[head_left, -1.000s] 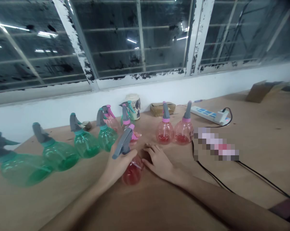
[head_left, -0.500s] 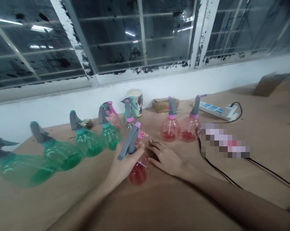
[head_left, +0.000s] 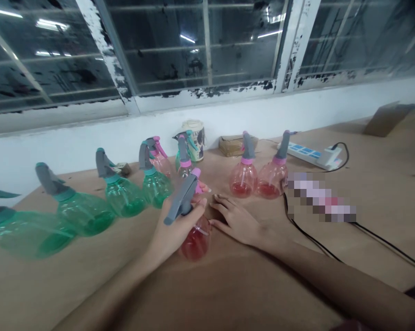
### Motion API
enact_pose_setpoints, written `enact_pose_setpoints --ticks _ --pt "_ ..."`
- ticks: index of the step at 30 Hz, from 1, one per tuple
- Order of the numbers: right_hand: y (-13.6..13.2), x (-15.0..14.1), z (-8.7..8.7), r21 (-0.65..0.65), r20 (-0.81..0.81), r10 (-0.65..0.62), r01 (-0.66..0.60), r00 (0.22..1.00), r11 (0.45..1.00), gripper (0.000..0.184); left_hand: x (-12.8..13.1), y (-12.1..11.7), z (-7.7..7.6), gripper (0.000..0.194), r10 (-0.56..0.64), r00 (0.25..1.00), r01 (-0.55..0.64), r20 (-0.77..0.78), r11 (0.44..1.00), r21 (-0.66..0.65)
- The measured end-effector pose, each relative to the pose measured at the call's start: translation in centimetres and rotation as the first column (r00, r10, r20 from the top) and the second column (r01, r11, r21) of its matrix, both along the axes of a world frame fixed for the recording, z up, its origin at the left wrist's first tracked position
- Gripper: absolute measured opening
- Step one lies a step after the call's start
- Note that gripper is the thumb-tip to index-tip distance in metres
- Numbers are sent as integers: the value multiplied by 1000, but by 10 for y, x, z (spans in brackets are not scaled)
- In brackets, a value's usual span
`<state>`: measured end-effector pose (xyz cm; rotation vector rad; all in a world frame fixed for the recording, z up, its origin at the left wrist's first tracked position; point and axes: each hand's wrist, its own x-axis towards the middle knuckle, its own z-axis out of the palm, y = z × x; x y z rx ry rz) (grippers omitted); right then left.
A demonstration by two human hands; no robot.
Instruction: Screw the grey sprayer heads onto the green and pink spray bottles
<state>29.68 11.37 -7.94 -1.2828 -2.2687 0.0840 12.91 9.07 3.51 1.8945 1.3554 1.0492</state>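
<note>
A pink spray bottle with a grey and pink trigger head stands in the middle of the table, red liquid in its base. My left hand is wrapped round its neck, just below the head. To its right lies my right hand, resting palm down on the tabletop with fingers stretched out, the nearest fingertip at the bottle's side. Beyond my right hand stand two more pink spray bottles, one left and one right, each holding some red liquid.
Several green spray bottles line the left side. Behind stand a clear bottle with a pink collar, another pink bottle and a patterned paper cup. A brown box, a white power strip and black cables lie farther right.
The view has shifted slightly, so the scene sits a little higher. Both hands keep the same positions around and beside the pink bottle.
</note>
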Motion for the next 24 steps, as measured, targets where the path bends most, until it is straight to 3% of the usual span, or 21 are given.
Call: enact_pose_setpoints --ticks 9,16,24 --pt "2 2 -3 4 -18 26 -26 999 1000 51 -14 -12 -1 17 31 999 -32 -35 998 -46" --pt "4 2 -4 1 -36 37 -37 999 999 51 -12 -17 -3 15 53 998 -52 -46 998 29" --pt "3 3 -1 -23 -19 45 -45 999 999 51 -10 -12 -1 15 -2 998 3 -66 1000 10"
